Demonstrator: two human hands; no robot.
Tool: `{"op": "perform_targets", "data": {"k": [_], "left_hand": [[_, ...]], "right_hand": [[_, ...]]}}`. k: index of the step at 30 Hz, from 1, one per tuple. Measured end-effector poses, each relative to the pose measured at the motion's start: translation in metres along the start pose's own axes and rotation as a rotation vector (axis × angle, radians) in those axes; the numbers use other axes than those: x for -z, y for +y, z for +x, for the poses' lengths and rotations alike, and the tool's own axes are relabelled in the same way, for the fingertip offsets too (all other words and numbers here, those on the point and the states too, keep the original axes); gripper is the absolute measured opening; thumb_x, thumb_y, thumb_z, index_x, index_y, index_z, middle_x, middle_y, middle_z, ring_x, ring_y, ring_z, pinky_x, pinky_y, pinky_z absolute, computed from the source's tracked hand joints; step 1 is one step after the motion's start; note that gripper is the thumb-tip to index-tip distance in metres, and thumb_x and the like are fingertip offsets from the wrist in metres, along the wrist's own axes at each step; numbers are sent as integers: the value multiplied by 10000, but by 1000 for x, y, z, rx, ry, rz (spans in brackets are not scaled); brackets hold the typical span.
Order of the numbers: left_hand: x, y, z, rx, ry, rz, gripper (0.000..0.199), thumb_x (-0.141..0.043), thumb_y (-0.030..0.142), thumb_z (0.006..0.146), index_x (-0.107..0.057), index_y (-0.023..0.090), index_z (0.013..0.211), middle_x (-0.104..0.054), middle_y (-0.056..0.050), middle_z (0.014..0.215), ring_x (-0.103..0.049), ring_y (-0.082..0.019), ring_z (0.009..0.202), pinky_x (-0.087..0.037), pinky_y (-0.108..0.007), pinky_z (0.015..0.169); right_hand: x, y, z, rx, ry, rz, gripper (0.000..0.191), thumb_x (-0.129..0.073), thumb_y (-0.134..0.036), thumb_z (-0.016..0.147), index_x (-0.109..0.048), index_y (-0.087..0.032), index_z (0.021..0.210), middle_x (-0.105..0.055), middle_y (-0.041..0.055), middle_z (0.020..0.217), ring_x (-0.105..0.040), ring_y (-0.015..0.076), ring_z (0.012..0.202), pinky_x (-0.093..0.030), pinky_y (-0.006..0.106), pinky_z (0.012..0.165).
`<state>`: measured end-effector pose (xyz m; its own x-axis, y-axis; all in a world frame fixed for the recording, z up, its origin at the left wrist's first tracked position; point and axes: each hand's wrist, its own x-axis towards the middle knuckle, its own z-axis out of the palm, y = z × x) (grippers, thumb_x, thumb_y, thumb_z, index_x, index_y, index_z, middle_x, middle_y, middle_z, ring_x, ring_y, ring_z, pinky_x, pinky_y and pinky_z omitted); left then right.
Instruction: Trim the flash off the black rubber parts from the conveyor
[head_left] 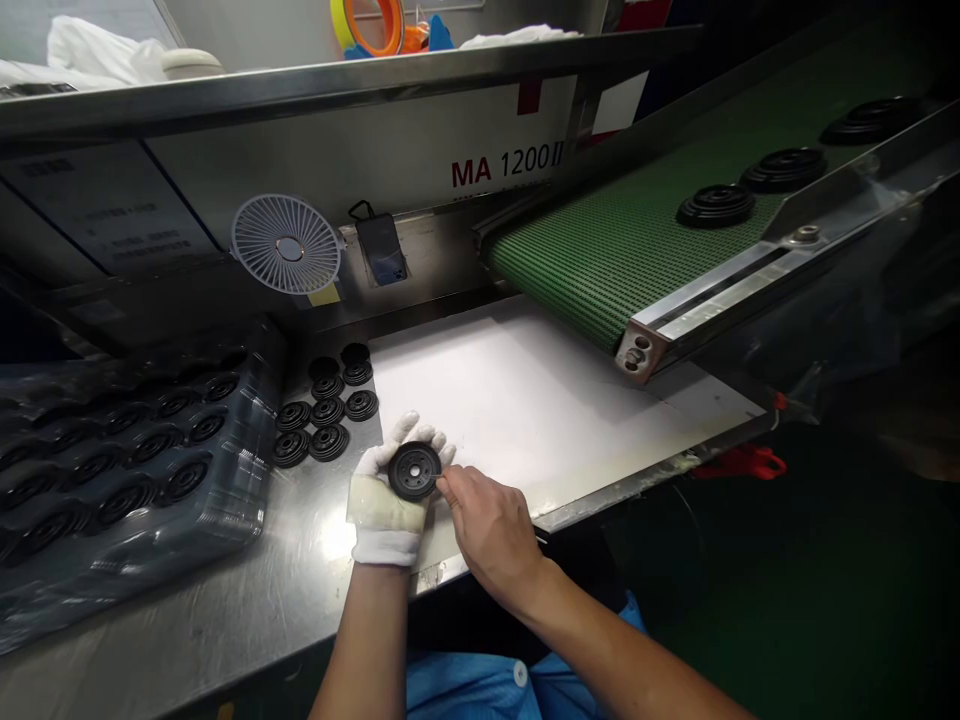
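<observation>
My left hand (394,495), in a white glove, holds a round black grooved part (415,470) with a hole in its middle, its face turned up toward me. The fingers curl around its far side. My bare right hand (495,530) is closed in a pinch at the part's right edge. A thin tool (541,537) passes through that fist; its dark end sticks out behind the hand and a fine tip meets the rim. Most of the tool is hidden. Left of the gloved hand, several like black parts (328,411) stand grouped on the metal table (300,540).
Clear plastic trays (232,480) with black parts in their pockets are stacked at left. A white sheet (480,390) covers the table's middle. A green conveyor belt (600,230) slopes down from the right, carrying black parts (716,206). A fan (289,245) and a phone (381,250) stand behind.
</observation>
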<state>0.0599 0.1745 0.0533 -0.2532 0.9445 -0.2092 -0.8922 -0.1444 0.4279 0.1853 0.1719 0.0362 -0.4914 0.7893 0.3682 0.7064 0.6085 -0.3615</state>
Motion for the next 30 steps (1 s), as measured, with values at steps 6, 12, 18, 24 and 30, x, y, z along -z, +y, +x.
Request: {"op": "perform_targets", "data": {"k": [6,12,18,24,30], "left_hand": [[0,-4,8,-112,82,-60,118,-573,112,756,-601,126,869,-556,0,640,-553,-119,639,-508,-299,677],[0,1,2,-61,31,-18,258,-557,124,760,-609,141,1012,-635,-79,877,-606,-215,857,-515,-402,782],[-2,6,-3,-20,32,8,247,-527,118,726,-612,86,955,-586,-69,698,-583,-188,696,-524,-389,682],[-3,-2,5,-144,73,-64,117,-541,92,774,-593,153,859,-550,21,631,-541,-93,624,-515,-308,732],[-1,2,-2,-33,-4,36,258,-546,150,773,-606,138,1023,-635,-88,873,-604,-238,889,-505,-462,808]], "right_hand": [[-2,-6,-4,8,-15,-12,193,-394,-272,981,-525,-220,850,-585,-12,745,-546,152,648,-210,296,559],[-3,-9,-6,39,-25,9,185,-405,-271,978,-528,-221,848,-597,-17,770,-552,147,671,-235,283,570],[-1,-2,-3,13,-5,8,205,-381,-270,987,-523,-213,852,-586,-12,752,-548,146,659,-230,288,565],[-2,-12,-5,13,-17,9,185,-411,-264,974,-536,-220,845,-592,-16,747,-553,150,650,-228,290,557],[-3,-9,-5,31,-21,31,174,-417,-256,972,-540,-221,854,-602,-20,768,-561,143,677,-251,283,567]]}}
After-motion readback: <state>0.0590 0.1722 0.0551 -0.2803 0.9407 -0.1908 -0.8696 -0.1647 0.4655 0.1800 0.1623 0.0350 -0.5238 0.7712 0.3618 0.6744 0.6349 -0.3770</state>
